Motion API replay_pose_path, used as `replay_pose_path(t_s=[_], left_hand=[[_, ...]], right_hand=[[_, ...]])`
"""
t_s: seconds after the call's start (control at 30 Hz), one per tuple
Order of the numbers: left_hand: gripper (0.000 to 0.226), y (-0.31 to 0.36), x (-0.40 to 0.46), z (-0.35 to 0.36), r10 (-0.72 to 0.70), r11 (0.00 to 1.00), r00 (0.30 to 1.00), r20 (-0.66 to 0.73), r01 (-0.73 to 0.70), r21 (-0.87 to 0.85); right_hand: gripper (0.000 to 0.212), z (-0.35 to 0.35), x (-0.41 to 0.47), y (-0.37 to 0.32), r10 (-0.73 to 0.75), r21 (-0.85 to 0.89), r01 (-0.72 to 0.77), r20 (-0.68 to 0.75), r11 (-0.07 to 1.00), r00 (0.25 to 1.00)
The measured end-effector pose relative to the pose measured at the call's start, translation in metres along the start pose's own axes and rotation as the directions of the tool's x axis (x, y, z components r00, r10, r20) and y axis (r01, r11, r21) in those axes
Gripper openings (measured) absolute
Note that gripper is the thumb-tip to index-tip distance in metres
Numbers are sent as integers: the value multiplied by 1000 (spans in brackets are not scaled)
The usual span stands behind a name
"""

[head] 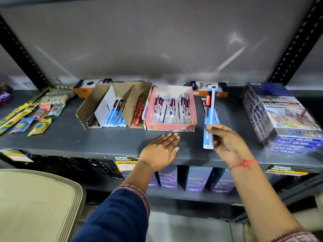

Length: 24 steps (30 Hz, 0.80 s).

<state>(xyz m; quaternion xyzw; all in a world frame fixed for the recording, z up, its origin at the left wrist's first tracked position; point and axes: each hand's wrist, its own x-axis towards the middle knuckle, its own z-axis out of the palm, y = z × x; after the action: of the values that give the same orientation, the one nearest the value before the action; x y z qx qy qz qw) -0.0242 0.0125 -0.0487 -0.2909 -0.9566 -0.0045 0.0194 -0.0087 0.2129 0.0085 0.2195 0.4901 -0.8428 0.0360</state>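
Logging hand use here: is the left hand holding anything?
No, the left hand is flat over the shelf, fingers straight; only the right hand grips a blue pack.

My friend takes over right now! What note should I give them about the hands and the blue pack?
Left hand: open, palm down at the front of the grey shelf, before the pink box.
Right hand: grips a long blue pack by its lower end, right of the pink box.
Done: the pink box and brown divider box hold packs.
To do: the long blue pack is not yet set down. Similar blue packs sit in the brown divider box, so it likely belongs there.
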Motion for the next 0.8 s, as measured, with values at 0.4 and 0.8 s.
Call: replay_pose_path(t_s=[0.4, 0.8], left_hand=[[63, -2, -1, 4, 22, 990, 998, -66, -31, -140], [82, -10, 3, 16, 75, 990, 997, -15, -76, -122]], right_hand=[[21, 36, -39, 28, 30, -20, -30, 39, 999, 999], [21, 47, -54, 19, -24, -38, 25, 46, 999, 999]])
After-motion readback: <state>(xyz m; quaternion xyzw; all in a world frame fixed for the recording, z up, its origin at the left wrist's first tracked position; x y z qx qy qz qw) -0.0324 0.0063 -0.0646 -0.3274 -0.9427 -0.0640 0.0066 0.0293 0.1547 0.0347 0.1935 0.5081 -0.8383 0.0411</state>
